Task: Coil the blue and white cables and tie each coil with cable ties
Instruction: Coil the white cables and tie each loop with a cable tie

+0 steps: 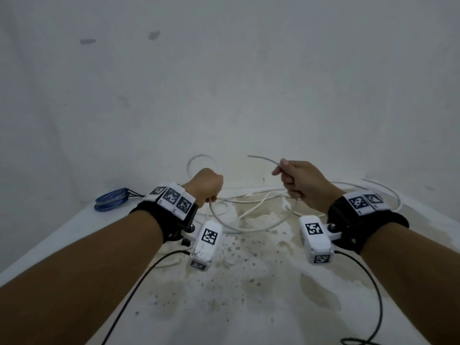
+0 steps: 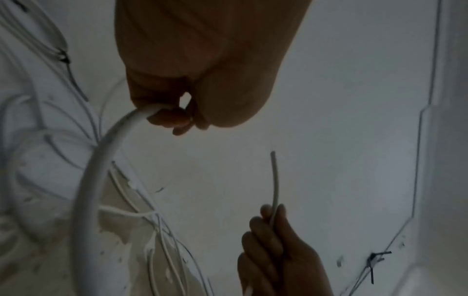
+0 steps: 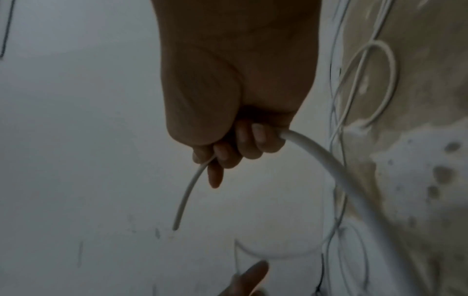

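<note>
Hands (image 1: 210,185) (image 1: 298,184) grip white cable (image 1: 251,229) — taut.

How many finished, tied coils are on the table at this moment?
1: the blue coil, tied, lies at the table's far left edge. The white cable is still loose, gripped by the left hand and right hand.

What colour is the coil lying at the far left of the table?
Blue: the tied coil is translucent blue, with dark ties at its right side. The head view shows it best.
</note>
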`<state>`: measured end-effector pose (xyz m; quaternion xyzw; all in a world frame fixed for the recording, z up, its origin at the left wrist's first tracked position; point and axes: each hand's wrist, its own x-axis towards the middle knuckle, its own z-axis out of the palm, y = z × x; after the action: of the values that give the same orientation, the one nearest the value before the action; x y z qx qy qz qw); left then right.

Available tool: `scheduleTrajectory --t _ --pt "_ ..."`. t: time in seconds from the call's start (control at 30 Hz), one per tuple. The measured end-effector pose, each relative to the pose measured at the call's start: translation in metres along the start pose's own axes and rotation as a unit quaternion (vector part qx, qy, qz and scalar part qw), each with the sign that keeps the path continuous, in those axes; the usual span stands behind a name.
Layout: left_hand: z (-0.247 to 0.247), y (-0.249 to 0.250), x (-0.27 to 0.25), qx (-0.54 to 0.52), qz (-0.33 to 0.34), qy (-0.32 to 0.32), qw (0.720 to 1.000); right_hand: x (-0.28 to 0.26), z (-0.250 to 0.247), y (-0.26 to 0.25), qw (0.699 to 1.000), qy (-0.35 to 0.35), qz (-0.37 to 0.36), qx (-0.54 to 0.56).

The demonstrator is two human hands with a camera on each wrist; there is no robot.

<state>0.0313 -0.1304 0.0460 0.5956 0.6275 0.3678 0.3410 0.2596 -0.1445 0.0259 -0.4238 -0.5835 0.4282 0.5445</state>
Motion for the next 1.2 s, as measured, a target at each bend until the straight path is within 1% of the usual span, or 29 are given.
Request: scheduleTrajectory --t 0.07,0.13,0.2,0.23,0.27,0.33,0.43,0.5,0.57,0.63,0.73,0.77,0.8,0.87,0.93,1.0,1.03,1.1,1.2 --pt "-0.008 0.004 -0.003 0.110 0.064 -0.037 0.991 0.005 0.025 -0.009 0.998 -0.015 -0.013 0.067" --pt "-0.020 0.010 -0.006 0.192 0.129 -0.066 0.970 0.011 0.048 -0.018 0.993 -0.024 -0.020 0.110" --pt "-0.031 0.014 -0.011 0.280 0.191 -0.067 0.938 0.018 0.068 -0.021 0.995 -0.035 -0.030 0.087" --pt "-0.037 0.015 -0.012 0.307 0.207 -0.057 0.927 0.022 0.078 -0.020 0.997 -0.044 -0.034 0.052" --pt "-0.039 0.015 -0.010 0.312 0.218 -0.042 0.924 0.023 0.083 -0.018 0.998 -0.047 -0.038 0.009" --pt "-0.048 0.010 -0.006 0.291 0.224 0.008 0.930 0.030 0.098 -0.007 0.996 -0.042 -0.040 -0.066" --pt "-0.057 -0.006 -0.001 0.205 0.198 0.069 0.956 0.042 0.115 0.008 0.991 0.008 -0.034 -0.132" --pt "-0.061 -0.020 0.006 0.156 0.166 0.071 0.971 0.048 0.120 0.016 0.989 0.056 -0.017 -0.137" --pt "-0.065 -0.030 0.008 0.101 0.127 0.038 0.986 0.052 0.119 0.024 0.993 0.085 0.004 -0.082" --pt "-0.068 -0.037 0.010 0.072 0.119 0.026 0.990 0.051 0.119 0.027 0.997 0.068 0.025 0.000" --pt "-0.068 -0.039 0.013 0.073 0.173 0.073 0.979 0.045 0.129 0.016 0.989 -0.025 0.050 0.136" --pt "-0.066 -0.036 0.013 0.067 0.195 0.077 0.975 0.043 0.134 0.011 0.985 -0.056 0.054 0.151" --pt "-0.064 -0.034 0.012 0.056 0.216 0.074 0.972 0.042 0.139 0.008 0.986 -0.078 0.051 0.138" --pt "-0.062 -0.027 0.014 0.030 0.238 0.074 0.968 0.042 0.146 0.002 0.992 -0.085 0.035 0.080" --pt "-0.064 -0.022 0.015 -0.011 0.209 0.075 0.975 0.045 0.147 0.000 0.995 -0.056 0.029 0.071" --pt "-0.068 -0.022 0.017 -0.045 0.159 0.061 0.984 0.050 0.140 0.000 0.993 -0.022 0.040 0.110" --pt "-0.069 -0.024 0.017 -0.050 0.148 0.055 0.986 0.052 0.136 0.000 0.990 -0.016 0.050 0.132" --pt "-0.069 -0.028 0.017 -0.049 0.155 0.058 0.985 0.051 0.133 -0.001 0.989 -0.028 0.059 0.133" --pt "-0.068 -0.026 0.014 -0.053 0.182 0.079 0.979 0.045 0.141 -0.002 0.996 -0.057 0.031 0.062"
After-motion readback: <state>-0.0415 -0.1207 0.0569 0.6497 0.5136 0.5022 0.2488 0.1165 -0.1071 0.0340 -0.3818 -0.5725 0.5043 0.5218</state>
